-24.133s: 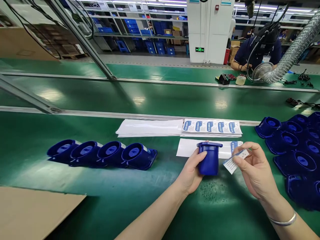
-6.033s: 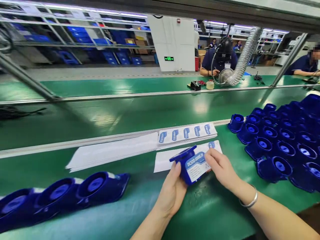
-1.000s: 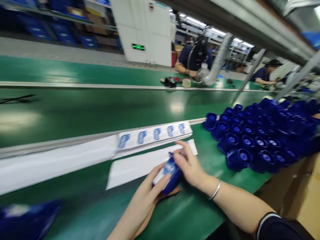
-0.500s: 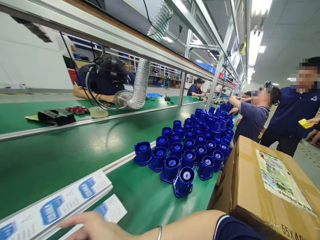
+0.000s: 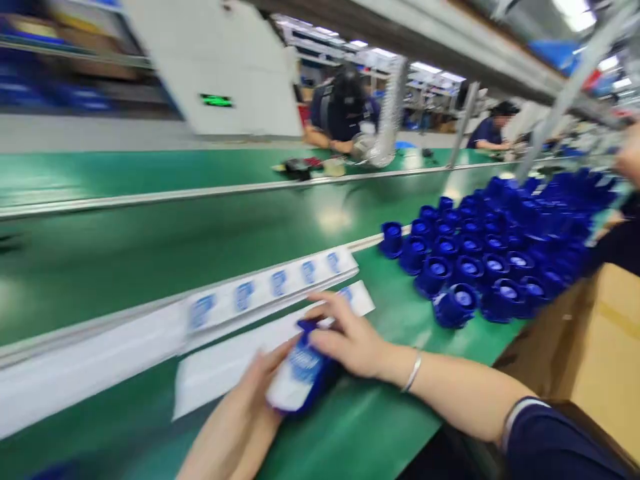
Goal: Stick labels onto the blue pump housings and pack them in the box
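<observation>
Label sheets (image 5: 273,283) lie along the belt rail at left. My left hand (image 5: 245,407) cups the blue housing (image 5: 303,373) from below, fingers closed on it over the green belt (image 5: 150,247). My right hand (image 5: 350,340) presses the label onto its side. Risk: view blurred, head turning; label may crease or sit skewed. Unlabelled housings (image 5: 480,257) crowd the right.

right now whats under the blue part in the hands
The blue plastic part is held between the left hand and right hand, just above the green bench mat. A white label backing sheet lies beside it. The picture is blurred; whatever lies directly beneath is covered.
</observation>
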